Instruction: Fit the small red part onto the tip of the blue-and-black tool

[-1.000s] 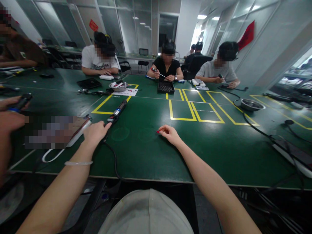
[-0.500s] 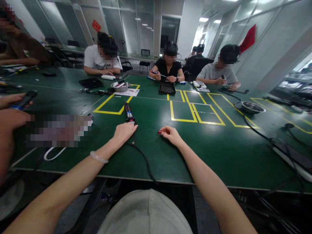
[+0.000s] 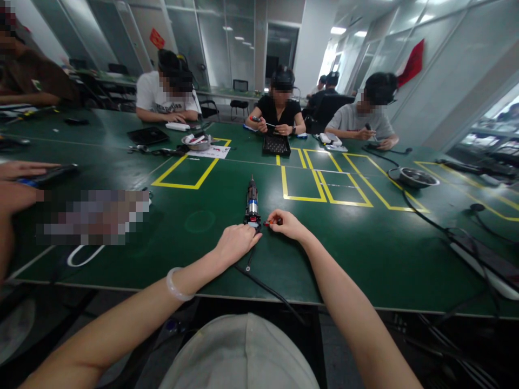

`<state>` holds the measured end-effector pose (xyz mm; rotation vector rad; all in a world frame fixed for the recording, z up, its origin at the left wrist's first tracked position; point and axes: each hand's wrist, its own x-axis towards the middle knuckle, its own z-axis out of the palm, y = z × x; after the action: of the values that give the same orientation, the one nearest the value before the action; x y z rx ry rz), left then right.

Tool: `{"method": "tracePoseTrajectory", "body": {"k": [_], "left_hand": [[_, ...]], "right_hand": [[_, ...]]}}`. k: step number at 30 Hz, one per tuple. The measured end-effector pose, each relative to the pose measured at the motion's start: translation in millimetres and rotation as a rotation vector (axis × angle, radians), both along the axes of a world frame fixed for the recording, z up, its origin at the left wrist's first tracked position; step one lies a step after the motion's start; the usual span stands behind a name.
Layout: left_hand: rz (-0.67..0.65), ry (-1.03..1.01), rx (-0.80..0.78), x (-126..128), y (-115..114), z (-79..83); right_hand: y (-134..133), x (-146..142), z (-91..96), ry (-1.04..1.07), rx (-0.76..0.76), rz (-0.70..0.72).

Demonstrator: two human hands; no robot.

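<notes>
On the green table, a corded electric screwdriver (image 3: 252, 202) lies with its bit pointing away from me; a silver and blue section shows midway along it. My left hand (image 3: 236, 241) is closed around its rear end, where red and light grey parts show. A black cord (image 3: 267, 292) runs back from it towards the table's near edge. Just to the right, my right hand (image 3: 286, 226) pinches a small red piece (image 3: 267, 223) close beside the screwdriver's rear. Its exact kind is too small to make out.
Yellow tape outlines (image 3: 306, 200) mark the green table (image 3: 348, 259). A metal bowl (image 3: 418, 177) stands at right, another bowl (image 3: 197, 142) farther off. Across the table sit several people near a black tray (image 3: 276, 145). Another person's hand (image 3: 24, 170) is at left.
My left hand has moved right with the electric screwdriver, bringing it beside my right hand. The cord has shifted right too. My right hand has stayed nearly in place with the small red piece.
</notes>
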<state>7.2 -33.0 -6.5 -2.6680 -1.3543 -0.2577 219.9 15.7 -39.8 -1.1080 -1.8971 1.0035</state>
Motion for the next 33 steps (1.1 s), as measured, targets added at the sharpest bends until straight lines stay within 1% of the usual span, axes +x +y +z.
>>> {"method": "tracePoseTrajectory", "body": {"k": [5,9,15,19,26,33], "left_hand": [[-0.112,0.010,0.015,0.9,-6.1,-0.6],[-0.149,0.004,0.016,-2.2,-5.0,-2.2],[-0.156,-0.074,-0.011,-3.7,-3.7,-4.5],[-0.152,-0.034,0.001,-3.5,-3.7,-4.5],[-0.157,-0.006,0.003,-3.6,-3.8,-3.6],[-0.168,-0.001,0.007,-4.0,-3.4,-2.6]], "right_hand": [[-1.1,6.3,1.7,-0.006,0.017,0.073],[-2.2,6.7,2.9,-0.005,0.015,0.127],[-3.5,2.7,4.6,0.009,0.043,0.130],[-4.2,1.0,5.8,-0.001,0.060,0.116],[-4.7,-3.5,2.1,0.032,-0.015,0.114],[-4.5,-4.1,0.5,0.095,-0.047,0.119]]}}
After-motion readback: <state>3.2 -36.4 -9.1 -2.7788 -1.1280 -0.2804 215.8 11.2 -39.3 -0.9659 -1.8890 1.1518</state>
